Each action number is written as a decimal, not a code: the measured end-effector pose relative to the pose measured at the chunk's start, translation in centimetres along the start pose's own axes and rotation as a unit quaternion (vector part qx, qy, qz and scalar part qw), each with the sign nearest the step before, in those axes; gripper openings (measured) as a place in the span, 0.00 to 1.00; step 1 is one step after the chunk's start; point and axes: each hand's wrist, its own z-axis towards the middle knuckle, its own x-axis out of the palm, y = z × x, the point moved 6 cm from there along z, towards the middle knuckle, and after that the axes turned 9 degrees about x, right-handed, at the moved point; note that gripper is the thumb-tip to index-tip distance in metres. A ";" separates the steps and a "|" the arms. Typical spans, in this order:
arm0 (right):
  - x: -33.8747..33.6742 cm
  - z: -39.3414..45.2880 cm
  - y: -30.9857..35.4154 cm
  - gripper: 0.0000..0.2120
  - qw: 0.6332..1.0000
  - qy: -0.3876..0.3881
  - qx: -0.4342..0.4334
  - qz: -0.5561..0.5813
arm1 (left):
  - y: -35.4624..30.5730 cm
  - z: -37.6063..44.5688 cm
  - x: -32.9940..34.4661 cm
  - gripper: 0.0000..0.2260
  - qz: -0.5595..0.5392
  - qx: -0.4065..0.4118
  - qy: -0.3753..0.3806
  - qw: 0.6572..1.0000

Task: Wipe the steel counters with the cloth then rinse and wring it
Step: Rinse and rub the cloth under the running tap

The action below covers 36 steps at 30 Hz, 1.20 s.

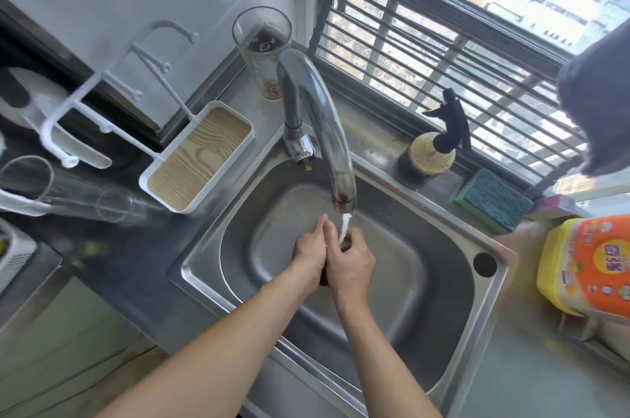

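Both of my hands are together over the steel sink (491, 308), under water running from the curved tap (327, 117). My left hand (312, 248) and my right hand (351, 264) are pressed around a dark cloth (345, 243). Only small dark bits of the cloth show between the fingers and below the palms. The water stream lands on my right hand's fingers and the cloth. The steel counter (136, 247) runs to the left of the sink.
A white cup rack with a wood-look tray (201, 155) and lying glasses (68, 192) stand left. A tall glass (262, 49) is behind the tap. A spray bottle (433, 148), a green sponge (494, 202) and an orange-yellow detergent jug (589, 267) sit right, by the barred window.
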 end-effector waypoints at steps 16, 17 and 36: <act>-2.4 2.2 -1.8 0.22 0.991 -0.018 0.129 -0.030 | 0.4 0.1 0.7 0.13 0.049 0.076 0.067 0.994; -2.5 2.4 -2.4 0.20 0.987 -0.015 0.160 0.011 | 0.9 0.3 0.4 0.14 0.039 0.058 0.059 0.996; 0.7 0.5 -0.5 0.11 0.991 0.094 0.066 0.067 | 0.6 1.2 0.9 0.16 0.060 0.071 0.080 0.992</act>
